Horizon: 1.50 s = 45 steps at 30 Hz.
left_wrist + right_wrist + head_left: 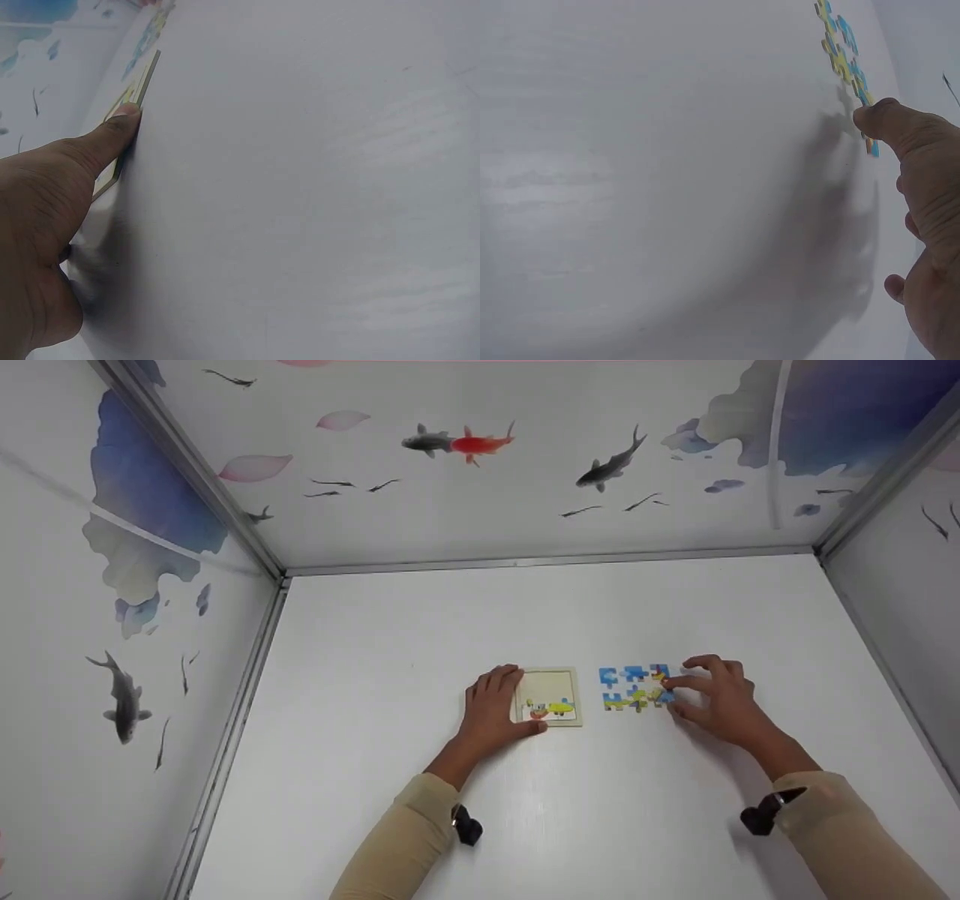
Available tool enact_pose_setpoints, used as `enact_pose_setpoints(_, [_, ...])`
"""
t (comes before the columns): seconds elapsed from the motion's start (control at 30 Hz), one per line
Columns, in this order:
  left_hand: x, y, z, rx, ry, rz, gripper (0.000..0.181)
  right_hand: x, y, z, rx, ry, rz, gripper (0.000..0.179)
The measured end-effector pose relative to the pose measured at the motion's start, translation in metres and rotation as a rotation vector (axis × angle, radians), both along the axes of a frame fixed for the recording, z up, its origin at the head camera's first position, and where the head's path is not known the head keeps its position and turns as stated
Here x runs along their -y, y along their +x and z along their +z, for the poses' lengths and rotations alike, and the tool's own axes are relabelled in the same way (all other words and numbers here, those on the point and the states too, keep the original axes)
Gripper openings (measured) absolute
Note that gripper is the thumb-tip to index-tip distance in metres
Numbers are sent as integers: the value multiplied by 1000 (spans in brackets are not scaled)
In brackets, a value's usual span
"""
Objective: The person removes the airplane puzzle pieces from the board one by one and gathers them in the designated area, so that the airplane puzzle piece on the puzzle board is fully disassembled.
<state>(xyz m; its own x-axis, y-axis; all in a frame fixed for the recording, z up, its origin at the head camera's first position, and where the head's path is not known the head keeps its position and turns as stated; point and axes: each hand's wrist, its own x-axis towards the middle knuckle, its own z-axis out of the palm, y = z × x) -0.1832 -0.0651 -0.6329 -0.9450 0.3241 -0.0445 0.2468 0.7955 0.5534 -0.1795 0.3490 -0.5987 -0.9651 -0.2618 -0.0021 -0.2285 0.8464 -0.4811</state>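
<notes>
My left hand grips a small square wooden puzzle tray by its left side, fingers at the top corner and thumb along the near edge. Printed vehicles show on the lower part of the tray; its upper part is plain wood. In the left wrist view the thumb lies on the rim of the tray. Right of the tray, several blue and yellow jigsaw pieces lie in two rows. My right hand pinches the jigsaw piece at the near right end between thumb and finger, its other fingers bent above.
A white tabletop spreads around the tray and pieces. White panels printed with fish and petals enclose it at the back and both sides. A small black device sits at the left cuff, and another black device at the right.
</notes>
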Motion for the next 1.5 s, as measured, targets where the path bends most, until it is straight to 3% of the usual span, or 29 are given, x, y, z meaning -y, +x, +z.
enact_pose_setpoints(0.3, [1, 1, 1, -6, 26, -12, 107, -2, 2, -2, 45, 13, -12, 38])
enact_pose_setpoints(0.6, [0, 1, 1, -5, 15, -13, 105, 15, -2, 0, -27, 10, 4, 53])
enact_pose_setpoints(0.77, [-2, 4, 1, -5, -20, -9, 105, 44, -7, 0, -53, -2, 33, 60])
enact_pose_setpoints(1.0, [-5, 3, -1, -21, -71, 11, 110, 97, -18, 2, -20, -10, 97, 59])
enact_pose_setpoints(1.23, [-5, 1, -4, -24, -74, 4, 110, 145, -20, 4, -74, -40, 222, 51])
enact_pose_setpoints(1.5, [9, -7, 4, 63, 19, -96, 107, 181, -18, -1, -81, -27, 314, 39])
